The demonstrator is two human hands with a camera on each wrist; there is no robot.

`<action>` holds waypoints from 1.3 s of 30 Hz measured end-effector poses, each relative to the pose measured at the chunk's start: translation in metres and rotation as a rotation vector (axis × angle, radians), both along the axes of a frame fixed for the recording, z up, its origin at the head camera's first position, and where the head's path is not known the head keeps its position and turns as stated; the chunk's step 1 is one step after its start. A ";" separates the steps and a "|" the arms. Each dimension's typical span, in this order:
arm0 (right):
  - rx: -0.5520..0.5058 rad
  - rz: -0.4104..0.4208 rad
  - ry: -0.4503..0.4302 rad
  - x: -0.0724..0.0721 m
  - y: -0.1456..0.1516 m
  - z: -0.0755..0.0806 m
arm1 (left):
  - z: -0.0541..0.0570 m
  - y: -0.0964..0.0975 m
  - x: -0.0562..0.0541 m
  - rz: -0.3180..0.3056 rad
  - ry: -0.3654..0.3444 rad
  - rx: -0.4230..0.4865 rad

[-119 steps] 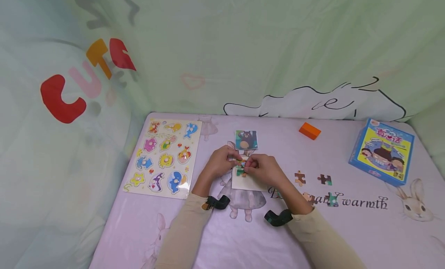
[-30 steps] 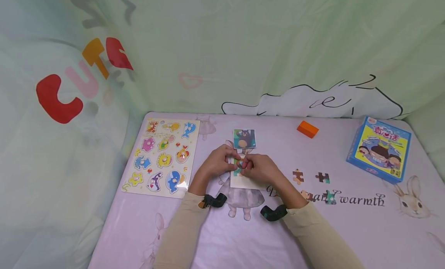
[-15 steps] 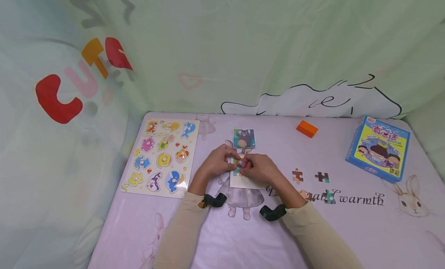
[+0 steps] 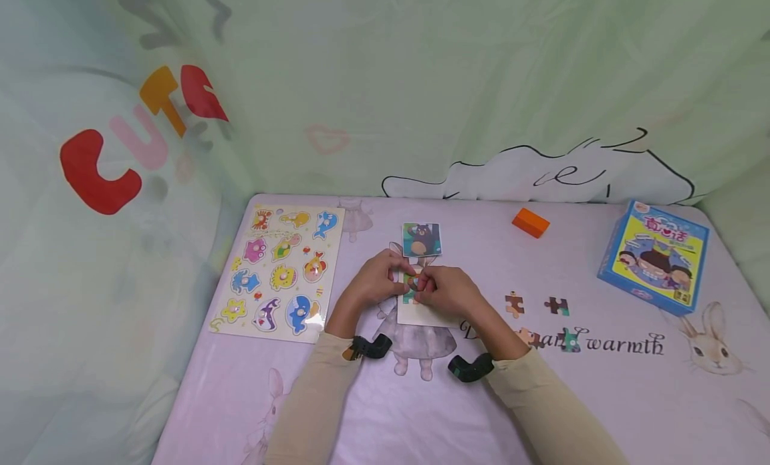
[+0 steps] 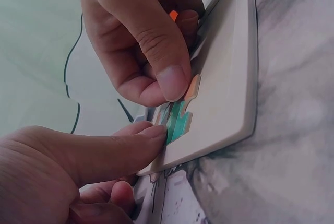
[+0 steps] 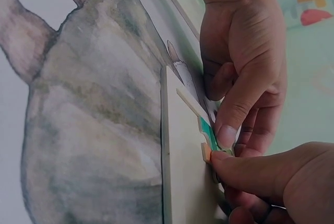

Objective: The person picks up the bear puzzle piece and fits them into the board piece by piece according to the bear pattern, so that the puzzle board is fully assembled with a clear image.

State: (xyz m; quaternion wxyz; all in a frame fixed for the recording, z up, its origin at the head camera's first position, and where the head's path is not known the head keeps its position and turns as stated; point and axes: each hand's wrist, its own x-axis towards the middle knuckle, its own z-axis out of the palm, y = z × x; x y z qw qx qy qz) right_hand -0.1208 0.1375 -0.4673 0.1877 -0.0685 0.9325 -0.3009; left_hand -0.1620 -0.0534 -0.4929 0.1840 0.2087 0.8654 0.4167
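In the head view, both hands meet over the upper left part of a pale puzzle board (image 4: 421,315) holding green and orange jigsaw pieces (image 5: 179,124). My left hand (image 4: 375,281) pinches at the pieces, its thumb (image 5: 138,148) on the green part near the board's edge. From the other side my right hand (image 4: 448,292) pinches by the orange part, thumb and index finger together. The fingertips cover much of the pieces. Just above the board lies a square bear picture card (image 4: 423,240). Several loose jigsaw pieces (image 4: 515,304) are spread right of my right forearm.
A board of sea-animal shapes with knobs (image 4: 251,323) lies at the left of the table. An orange block (image 4: 531,222) sits toward the back right, and a blue card-game box (image 4: 652,254) stands at the far right. Curtains (image 4: 385,84) border the table's back and left.
Both hands stay at the board, with only small finger shifts; the right fingertips sit a little closer to the left ones. The loose pieces are unmoved, and the whole view has shifted slightly.
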 end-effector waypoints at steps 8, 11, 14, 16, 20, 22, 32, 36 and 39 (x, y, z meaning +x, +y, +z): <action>0.002 -0.005 0.003 0.000 0.000 -0.001 | 0.001 0.001 0.000 0.007 0.004 0.000; 0.009 -0.006 0.011 0.000 -0.001 -0.001 | 0.001 0.001 0.000 0.006 0.009 0.004; 0.015 -0.005 0.014 -0.001 -0.001 -0.001 | -0.001 0.001 0.000 0.003 0.017 0.006; 0.014 -0.004 0.010 -0.001 0.000 -0.001 | -0.001 0.001 -0.001 0.003 0.018 0.007; 0.006 0.001 0.004 -0.002 0.001 -0.001 | -0.003 0.000 -0.001 0.004 0.019 0.009; 0.007 -0.004 0.009 -0.002 0.001 -0.001 | -0.003 0.000 -0.001 -0.001 0.018 0.008; 0.021 -0.036 0.051 0.000 -0.002 -0.002 | -0.004 0.004 -0.002 0.019 0.033 -0.050; 0.005 -0.018 0.051 -0.001 0.000 -0.003 | -0.003 0.006 -0.001 0.031 0.030 -0.068; -0.029 0.001 0.056 -0.001 0.005 -0.003 | -0.003 0.007 -0.001 0.030 0.025 -0.065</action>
